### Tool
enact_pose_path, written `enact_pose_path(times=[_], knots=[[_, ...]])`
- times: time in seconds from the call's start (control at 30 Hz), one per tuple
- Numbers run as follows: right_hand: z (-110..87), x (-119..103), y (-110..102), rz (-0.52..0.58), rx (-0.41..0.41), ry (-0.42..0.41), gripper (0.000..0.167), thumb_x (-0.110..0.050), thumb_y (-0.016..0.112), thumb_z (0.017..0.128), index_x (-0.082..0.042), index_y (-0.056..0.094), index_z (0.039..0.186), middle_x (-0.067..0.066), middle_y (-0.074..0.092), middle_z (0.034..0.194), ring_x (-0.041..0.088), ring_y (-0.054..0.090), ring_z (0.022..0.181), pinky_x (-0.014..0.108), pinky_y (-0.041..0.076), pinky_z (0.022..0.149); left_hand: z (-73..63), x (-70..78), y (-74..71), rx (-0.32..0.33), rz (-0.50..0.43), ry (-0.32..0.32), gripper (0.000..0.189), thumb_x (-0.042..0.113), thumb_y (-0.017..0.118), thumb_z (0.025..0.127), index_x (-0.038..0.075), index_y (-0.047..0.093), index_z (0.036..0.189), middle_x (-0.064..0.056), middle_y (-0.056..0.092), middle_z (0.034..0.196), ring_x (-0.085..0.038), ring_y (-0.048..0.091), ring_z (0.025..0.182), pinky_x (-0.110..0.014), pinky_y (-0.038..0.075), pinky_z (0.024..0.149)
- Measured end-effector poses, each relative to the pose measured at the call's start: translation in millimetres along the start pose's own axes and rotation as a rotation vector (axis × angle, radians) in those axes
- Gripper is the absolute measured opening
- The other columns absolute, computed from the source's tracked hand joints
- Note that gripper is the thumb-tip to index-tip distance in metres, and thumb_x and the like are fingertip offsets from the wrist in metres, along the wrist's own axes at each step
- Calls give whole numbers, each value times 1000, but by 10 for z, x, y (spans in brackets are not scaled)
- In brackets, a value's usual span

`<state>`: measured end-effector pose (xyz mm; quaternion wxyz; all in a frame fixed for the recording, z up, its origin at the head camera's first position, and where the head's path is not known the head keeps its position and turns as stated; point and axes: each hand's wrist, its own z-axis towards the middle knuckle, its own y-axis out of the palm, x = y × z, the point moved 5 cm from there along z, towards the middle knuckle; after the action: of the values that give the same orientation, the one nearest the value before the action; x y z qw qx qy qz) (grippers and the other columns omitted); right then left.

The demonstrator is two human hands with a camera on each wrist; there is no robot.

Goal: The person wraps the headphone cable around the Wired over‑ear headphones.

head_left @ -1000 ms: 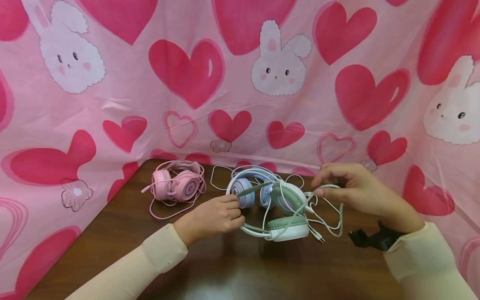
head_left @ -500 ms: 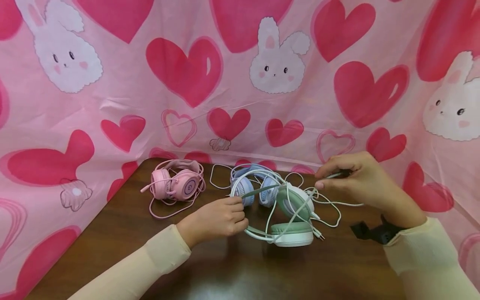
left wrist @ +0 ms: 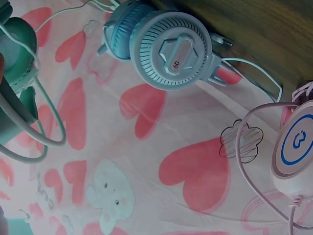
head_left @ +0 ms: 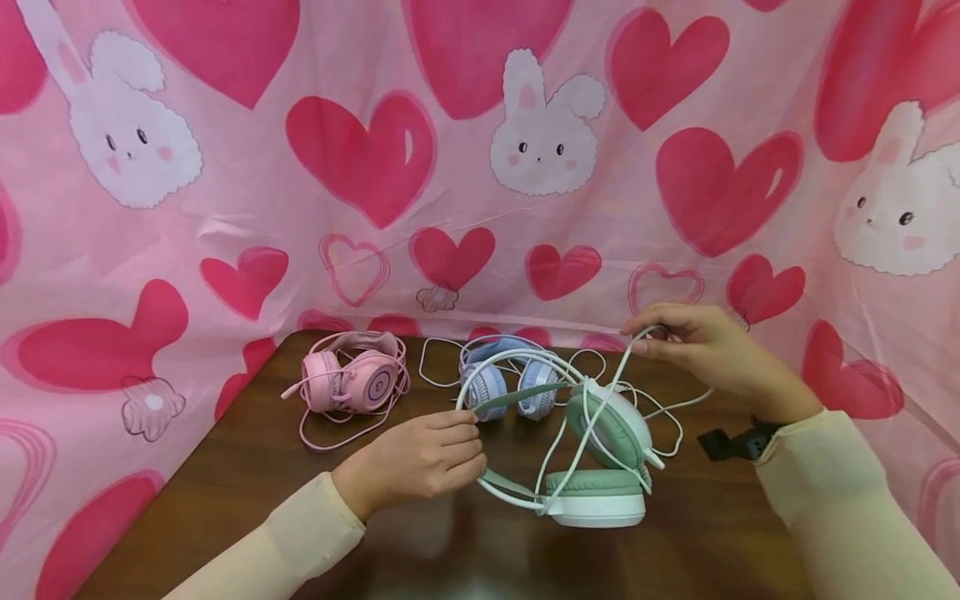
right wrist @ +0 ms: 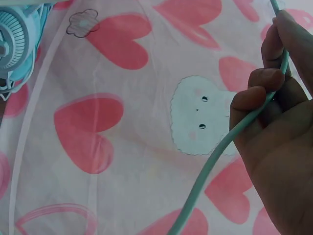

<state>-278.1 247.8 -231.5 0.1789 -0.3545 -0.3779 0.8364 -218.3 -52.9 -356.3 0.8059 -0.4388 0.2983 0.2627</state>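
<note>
In the head view my left hand (head_left: 416,458) grips the headband of the white-and-green headphones (head_left: 600,510). Their ear cups hang to the right of that hand, above the table, green pads facing one another. My right hand (head_left: 705,350), higher and further right, pinches their pale cable (right wrist: 205,171) between thumb and fingers. A loop of this cable runs down across the ear cups, and another length trails below the right hand. The left wrist view catches only part of the green pad (left wrist: 22,54) and cable, with the left fingers mostly out of frame.
Blue headphones (head_left: 536,392) stand behind the held pair, their white cord looped around them. Pink headphones (head_left: 375,379) with a wrapped cord sit at the back left of the brown table (head_left: 247,500). A pink heart-patterned cloth (head_left: 465,183) hangs behind the table and along its sides.
The white-and-green headphones have come nearer and a little right, away from the blue pair. The cable between them and my right hand now rises more steeply. Both hands keep their hold.
</note>
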Motion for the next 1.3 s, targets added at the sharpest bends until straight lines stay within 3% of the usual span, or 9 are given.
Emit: enact_pose_path(times=[0.23,0.63,0.93,1.13,1.2,1.3], knots=[[123,182,163,172,-28,12,19,1,71,85,-5,67,103,5,64,85,18,57,73,23,51,64,9,35,-99,65,18,23,33,-4,37,98,11,65,91,-2,66,89,-16,63,87,-38,45,99],[106,405,330,227,-70,67,13,-4,66,91,-5,66,104,11,64,92,19,59,78,26,53,68,94,44,-250,146,40,35,31,-3,41,99,11,67,90,-2,68,89,-14,65,86,-36,47,96],[74,548,404,230,-21,36,13,-1,66,90,-4,68,102,3,65,83,18,55,69,25,49,59,80,57,-264,202,84,27,30,-1,42,99,11,68,89,-2,69,88,-15,67,85,-36,50,91],[0,703,534,285,11,82,12,-1,63,92,0,68,103,5,67,86,16,58,71,26,51,61,40,68,-172,234,91,8,25,0,48,98,10,69,90,-4,70,90,-20,68,87,-40,50,92],[-11,727,582,298,30,64,12,-2,62,93,-3,69,102,2,68,87,13,59,72,25,51,61,27,69,-136,234,93,0,22,1,50,97,9,69,91,-5,70,91,-21,68,88,-41,49,93],[-19,738,661,342,51,-39,19,0,60,93,-11,72,104,-5,69,93,7,61,80,20,51,68,26,53,-114,234,107,-29,20,2,51,97,9,69,90,-4,70,90,-20,68,87,-40,49,93]])
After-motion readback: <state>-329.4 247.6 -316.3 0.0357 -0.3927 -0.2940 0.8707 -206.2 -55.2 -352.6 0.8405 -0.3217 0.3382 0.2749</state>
